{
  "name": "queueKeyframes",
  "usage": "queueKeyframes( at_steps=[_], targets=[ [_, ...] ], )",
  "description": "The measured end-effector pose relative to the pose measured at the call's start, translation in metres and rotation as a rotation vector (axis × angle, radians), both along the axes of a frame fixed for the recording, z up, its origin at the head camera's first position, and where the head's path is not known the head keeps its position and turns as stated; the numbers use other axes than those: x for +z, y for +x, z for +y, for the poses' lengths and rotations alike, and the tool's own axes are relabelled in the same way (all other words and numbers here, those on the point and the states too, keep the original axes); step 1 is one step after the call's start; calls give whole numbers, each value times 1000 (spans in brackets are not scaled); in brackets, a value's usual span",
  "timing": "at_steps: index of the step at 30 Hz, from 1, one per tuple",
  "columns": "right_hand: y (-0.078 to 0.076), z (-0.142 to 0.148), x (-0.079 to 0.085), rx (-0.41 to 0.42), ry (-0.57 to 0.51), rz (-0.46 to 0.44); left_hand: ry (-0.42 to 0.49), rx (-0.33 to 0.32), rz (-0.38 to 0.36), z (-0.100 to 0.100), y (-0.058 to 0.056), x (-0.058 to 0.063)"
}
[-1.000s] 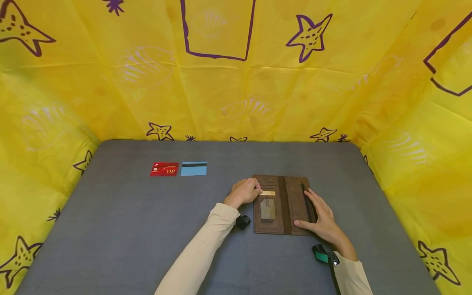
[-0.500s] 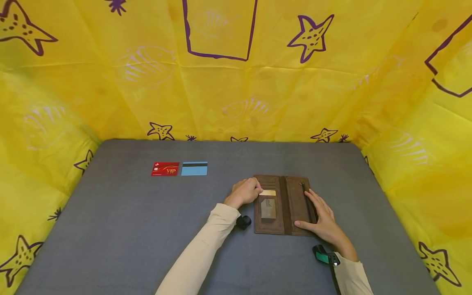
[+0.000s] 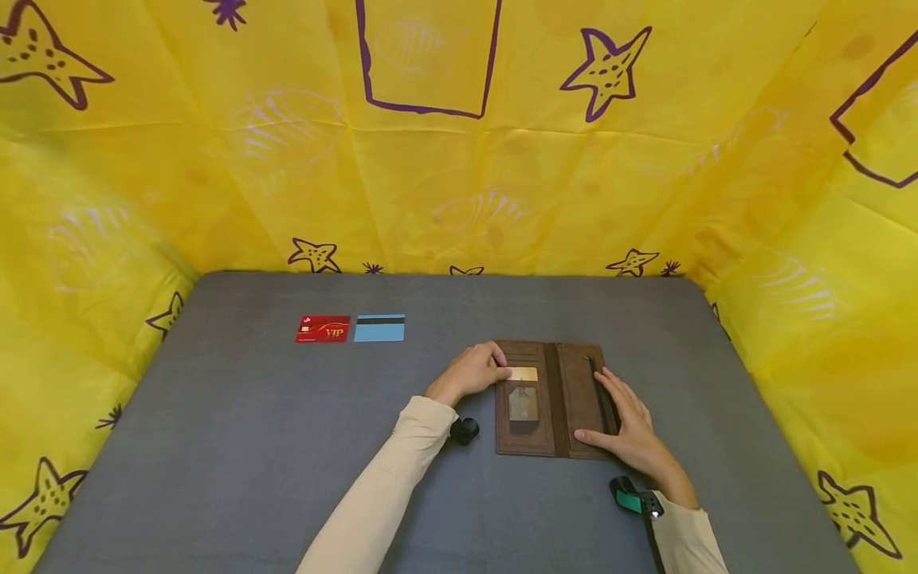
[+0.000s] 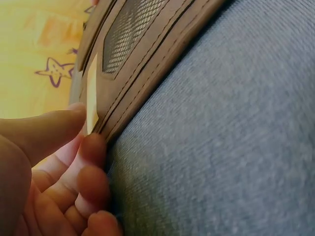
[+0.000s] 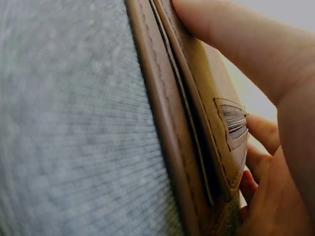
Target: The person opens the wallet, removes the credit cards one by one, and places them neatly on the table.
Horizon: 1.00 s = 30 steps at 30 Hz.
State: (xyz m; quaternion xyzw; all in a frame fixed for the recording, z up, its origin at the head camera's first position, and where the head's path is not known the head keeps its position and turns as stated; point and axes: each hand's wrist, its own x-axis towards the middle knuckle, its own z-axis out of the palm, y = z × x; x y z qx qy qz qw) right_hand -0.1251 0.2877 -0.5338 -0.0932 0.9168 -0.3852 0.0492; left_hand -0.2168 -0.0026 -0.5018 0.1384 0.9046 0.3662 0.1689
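A brown bifold wallet (image 3: 558, 414) lies spread flat on the table. From a slot in its left half sticks a pale yellow card (image 3: 525, 374), mostly hidden in the leather. My left hand (image 3: 468, 375) pinches the card's left end at the wallet's edge; the left wrist view has the thumb (image 4: 64, 125) against the card's face and the fingers curled beneath. My right hand (image 3: 634, 430) rests on the right half, thumb and fingers spread across it beside the zip (image 3: 601, 399). Below the card is a mesh window (image 3: 523, 404).
To the left, farther back on the grey table (image 3: 287, 446), a red VIP card (image 3: 323, 329) and a light blue card (image 3: 379, 328) with a dark stripe lie side by side. Yellow printed cloth (image 3: 430, 159) walls the back and sides.
The yellow card stands slightly farther out of its slot, toward the back. My left hand's fingers have shifted a little at its end. The right hand stays put on the wallet.
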Motion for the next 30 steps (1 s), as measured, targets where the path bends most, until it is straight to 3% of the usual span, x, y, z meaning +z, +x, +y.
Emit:
queueKeyframes(
  at_steps=[12, 30],
  targets=[
    [1, -1, 1, -2, 5, -3, -127, 3, 51, 6, 2, -1],
    [0, -1, 2, -1, 2, -4, -194, -15, 65, 9, 5, 4]
  ],
)
